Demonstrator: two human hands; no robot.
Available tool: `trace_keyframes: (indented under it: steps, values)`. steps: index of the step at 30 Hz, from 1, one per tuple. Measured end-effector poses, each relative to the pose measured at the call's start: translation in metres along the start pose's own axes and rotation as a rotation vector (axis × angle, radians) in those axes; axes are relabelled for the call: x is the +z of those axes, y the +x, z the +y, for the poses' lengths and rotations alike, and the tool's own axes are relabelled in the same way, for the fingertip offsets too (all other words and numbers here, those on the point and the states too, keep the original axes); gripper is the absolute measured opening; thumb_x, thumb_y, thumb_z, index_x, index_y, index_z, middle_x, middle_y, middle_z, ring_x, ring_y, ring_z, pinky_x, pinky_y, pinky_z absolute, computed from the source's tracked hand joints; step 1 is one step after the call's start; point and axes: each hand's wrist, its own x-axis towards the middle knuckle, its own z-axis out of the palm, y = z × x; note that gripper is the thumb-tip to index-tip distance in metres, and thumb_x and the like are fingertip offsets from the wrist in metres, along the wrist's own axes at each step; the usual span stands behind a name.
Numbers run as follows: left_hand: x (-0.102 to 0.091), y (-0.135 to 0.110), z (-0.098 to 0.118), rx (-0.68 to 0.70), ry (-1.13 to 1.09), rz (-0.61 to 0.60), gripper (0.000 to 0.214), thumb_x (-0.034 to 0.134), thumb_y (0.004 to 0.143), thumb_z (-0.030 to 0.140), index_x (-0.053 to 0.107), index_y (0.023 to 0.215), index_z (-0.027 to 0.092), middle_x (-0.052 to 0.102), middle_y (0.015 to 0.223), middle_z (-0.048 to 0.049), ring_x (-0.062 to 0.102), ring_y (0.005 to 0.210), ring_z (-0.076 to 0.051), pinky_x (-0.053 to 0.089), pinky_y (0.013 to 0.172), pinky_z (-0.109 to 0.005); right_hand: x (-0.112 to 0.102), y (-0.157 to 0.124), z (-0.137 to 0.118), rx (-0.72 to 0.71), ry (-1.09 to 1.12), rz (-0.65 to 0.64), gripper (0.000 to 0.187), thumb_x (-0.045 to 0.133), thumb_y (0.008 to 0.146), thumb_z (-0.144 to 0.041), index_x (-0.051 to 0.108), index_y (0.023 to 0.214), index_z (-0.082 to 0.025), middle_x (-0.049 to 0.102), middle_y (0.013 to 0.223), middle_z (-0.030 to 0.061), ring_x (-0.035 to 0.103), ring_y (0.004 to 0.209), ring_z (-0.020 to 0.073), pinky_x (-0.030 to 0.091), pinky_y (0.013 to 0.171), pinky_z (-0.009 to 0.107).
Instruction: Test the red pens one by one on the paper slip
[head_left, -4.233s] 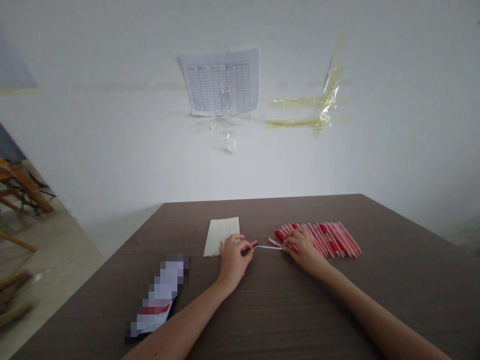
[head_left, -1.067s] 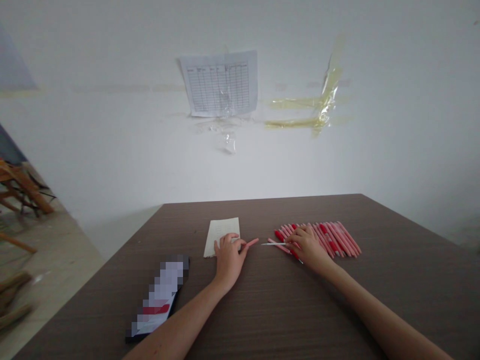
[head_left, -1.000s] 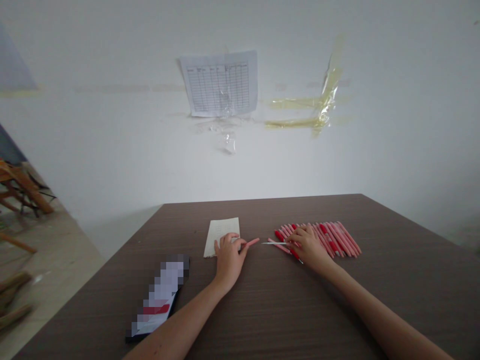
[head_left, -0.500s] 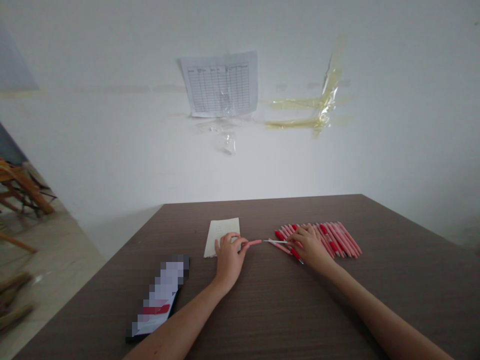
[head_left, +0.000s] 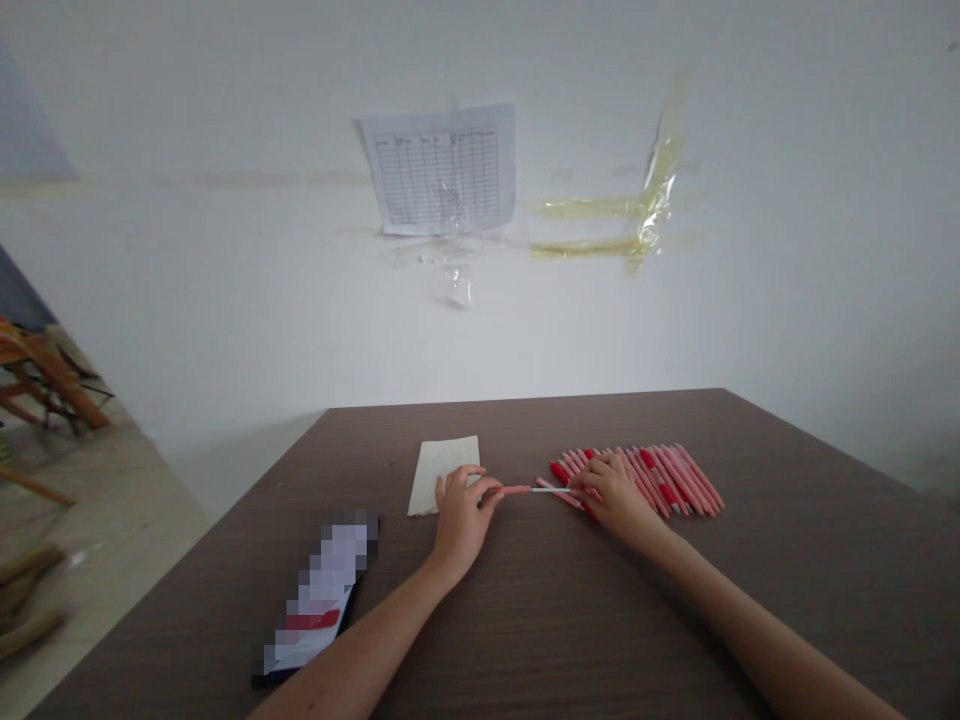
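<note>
Between finger and thumb, my left hand (head_left: pixel 461 525) pinches a pink pen barrel (head_left: pixel 516 490), which points to the right. My right hand (head_left: pixel 619 502) grips a thin white pen refill (head_left: pixel 550 490) pointing left. The refill's tip meets the barrel's open end; how far it sits inside, I cannot tell. Just beyond and right of my right hand lies a row of pink and red pens (head_left: pixel 694 480), partly covered by that hand. A loose pink pen piece (head_left: pixel 559 492) lies under the refill. A cream paper pad (head_left: pixel 442 460) is partly behind my left hand.
A flat pack with a dark edge (head_left: pixel 319 600), mostly blurred out, lies on the brown table (head_left: pixel 525 620) beside my left forearm. The white wall behind the table carries a taped printed sheet (head_left: pixel 442 170) and yellowish tape (head_left: pixel 592 245). Wooden furniture (head_left: pixel 52 370) stands far left.
The pen barrel and the refill have come together; a small gap showed between them before. My left hand has shifted slightly right, and my right hand slightly left.
</note>
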Motion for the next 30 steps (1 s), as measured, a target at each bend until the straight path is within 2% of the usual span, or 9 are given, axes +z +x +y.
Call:
trace_keyframes:
  steps: [7,13,19,25,30]
  values:
    - [0.0,0.001,0.001,0.033,-0.021,-0.012,0.01,0.063,0.084,0.031,0.073,0.087,0.028,0.061,0.107,-0.0045,0.055,0.108,-0.023,0.031,0.103,-0.053,0.001,0.0,0.0,-0.047,0.028,0.026,0.017,0.054,0.089,-0.026,0.071,0.086,-0.023,0.067,0.095,0.0078,0.052,0.103,0.0267,0.032,0.098,0.049]
    - [-0.003,0.001,0.005,0.054,-0.05,-0.054,0.01,0.064,0.084,0.029,0.073,0.088,0.031,0.06,0.11,-0.0036,0.054,0.108,-0.023,0.028,0.105,-0.055,-0.001,0.0,-0.009,-0.047,0.062,0.009,0.017,0.055,0.09,-0.034,0.071,0.089,-0.027,0.066,0.096,0.0076,0.05,0.103,0.0275,0.037,0.093,0.047]
    - [-0.002,0.001,0.005,0.088,-0.085,-0.057,0.008,0.066,0.082,0.031,0.074,0.086,0.03,0.06,0.109,-0.0033,0.055,0.107,-0.022,0.034,0.102,-0.051,0.0,-0.002,-0.019,-0.087,0.092,0.016,0.016,0.056,0.09,-0.031,0.071,0.093,-0.026,0.066,0.099,0.0078,0.05,0.104,0.027,0.037,0.096,0.047]
    - [0.0,0.0,0.002,0.084,-0.098,-0.049,0.009,0.066,0.083,0.032,0.073,0.087,0.031,0.06,0.11,-0.0033,0.054,0.109,-0.023,0.033,0.102,-0.052,-0.007,-0.002,-0.021,-0.073,0.08,0.001,0.023,0.06,0.088,-0.037,0.068,0.107,-0.028,0.065,0.107,0.0077,0.05,0.107,0.0271,0.038,0.095,0.045]
    - [0.0,0.001,0.002,0.051,-0.102,-0.051,0.009,0.066,0.083,0.03,0.074,0.087,0.031,0.061,0.109,-0.0032,0.056,0.108,-0.023,0.032,0.103,-0.054,-0.009,-0.001,-0.014,-0.049,0.056,0.037,0.016,0.062,0.086,-0.036,0.07,0.095,-0.025,0.065,0.102,0.0078,0.05,0.108,0.0273,0.037,0.097,0.047]
